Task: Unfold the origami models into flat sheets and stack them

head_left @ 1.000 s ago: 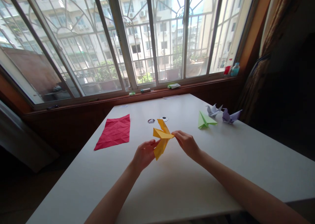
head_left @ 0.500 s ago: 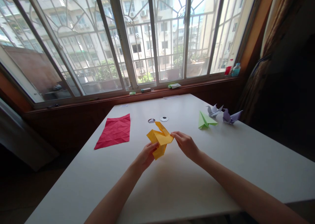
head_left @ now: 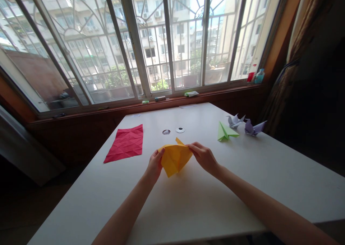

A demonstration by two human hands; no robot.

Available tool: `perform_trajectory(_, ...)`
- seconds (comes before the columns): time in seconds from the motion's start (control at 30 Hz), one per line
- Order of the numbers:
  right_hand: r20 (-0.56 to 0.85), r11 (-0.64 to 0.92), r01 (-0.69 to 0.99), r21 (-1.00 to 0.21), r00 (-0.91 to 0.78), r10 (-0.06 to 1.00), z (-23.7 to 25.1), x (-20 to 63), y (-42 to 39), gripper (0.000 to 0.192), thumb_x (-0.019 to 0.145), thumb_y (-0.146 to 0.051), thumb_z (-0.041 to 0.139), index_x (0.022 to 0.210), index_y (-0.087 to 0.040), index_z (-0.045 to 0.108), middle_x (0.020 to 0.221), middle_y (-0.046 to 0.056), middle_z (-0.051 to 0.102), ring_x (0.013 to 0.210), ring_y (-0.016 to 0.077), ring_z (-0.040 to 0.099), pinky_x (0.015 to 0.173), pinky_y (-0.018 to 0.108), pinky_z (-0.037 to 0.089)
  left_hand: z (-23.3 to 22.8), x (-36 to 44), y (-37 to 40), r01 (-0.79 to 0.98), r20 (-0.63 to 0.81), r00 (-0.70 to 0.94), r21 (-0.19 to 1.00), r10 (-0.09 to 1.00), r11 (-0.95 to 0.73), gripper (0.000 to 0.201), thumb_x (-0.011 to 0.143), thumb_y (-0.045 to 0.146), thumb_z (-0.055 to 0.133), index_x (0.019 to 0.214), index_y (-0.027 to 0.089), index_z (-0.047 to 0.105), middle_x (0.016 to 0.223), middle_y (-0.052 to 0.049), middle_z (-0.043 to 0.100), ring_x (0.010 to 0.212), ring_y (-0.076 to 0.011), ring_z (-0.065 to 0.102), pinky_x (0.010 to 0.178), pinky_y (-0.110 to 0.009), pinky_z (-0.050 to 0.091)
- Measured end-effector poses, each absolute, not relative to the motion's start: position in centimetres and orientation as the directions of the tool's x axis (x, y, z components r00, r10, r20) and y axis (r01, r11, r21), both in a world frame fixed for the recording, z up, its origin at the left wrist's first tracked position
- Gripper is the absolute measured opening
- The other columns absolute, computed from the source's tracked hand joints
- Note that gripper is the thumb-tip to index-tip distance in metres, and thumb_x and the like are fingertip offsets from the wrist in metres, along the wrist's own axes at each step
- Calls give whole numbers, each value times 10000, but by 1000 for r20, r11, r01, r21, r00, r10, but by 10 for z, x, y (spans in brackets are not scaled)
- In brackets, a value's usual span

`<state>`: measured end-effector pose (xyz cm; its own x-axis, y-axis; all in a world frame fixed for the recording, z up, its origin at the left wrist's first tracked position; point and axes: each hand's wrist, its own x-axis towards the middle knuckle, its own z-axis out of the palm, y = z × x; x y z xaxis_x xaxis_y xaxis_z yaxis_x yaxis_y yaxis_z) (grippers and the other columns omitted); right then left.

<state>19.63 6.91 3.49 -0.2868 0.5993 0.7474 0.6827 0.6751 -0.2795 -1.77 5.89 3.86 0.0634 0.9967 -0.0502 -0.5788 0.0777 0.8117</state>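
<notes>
both hands are holding the yellow paper (head_left: 175, 158) up just over the white table (head_left: 188, 202). the left hand (head_left: 154, 166) is pinching its left edge, and the right hand (head_left: 205, 157) is pinching its right corner. a red paper (head_left: 125, 144) is lying to the left.

A yellow folded paper (head_left: 175, 158) is held above the white table (head_left: 205, 202), pinched at its left edge by the left hand (head_left: 154, 166) and at its right edge by the right hand (head_left: 205, 157). A creased red sheet (head_left: 125, 143) is laid flat left of the yellow paper; a green paper plane (head_left: 225, 132) and two pale purple paper figures (head_left: 244, 124) are set to its right.
</notes>
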Motion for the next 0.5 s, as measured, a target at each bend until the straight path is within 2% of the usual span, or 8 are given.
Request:
perform_trajectory(0.13,761,706,650,-282,-297,577,40,195,64,224,904,-199,413,996,-194,617,852,58,649,719,147,621,609,235,482,43,-20,58,-571,-32,9,821,999,32,312,589,293,775,812,139,621,763,-23,670,680,-131,608,596,-214,437)
perform_trajectory(0.33,763,755,590,-286,-338,552,42,193,60,191,888,-201,441,940,-197,624,808,47,642,628,118,577,569,234,458,44,-18,56,-561,-24,-12,828,1000,13,337,600,277,763,884,161,626,814,-25,682,748,-159,626,677,-251,473)
perform_trajectory(0.5,739,775,549,-312,-372,561,41,194,59,168,875,-206,458,933,-197,615,847,59,641,731,143,595,658,273,488,39,-16,55,-549,-6,-12,836,1000,-2,338,588,254,768,880,164,621,818,-21,677,772,-172,623,703,-262,468)
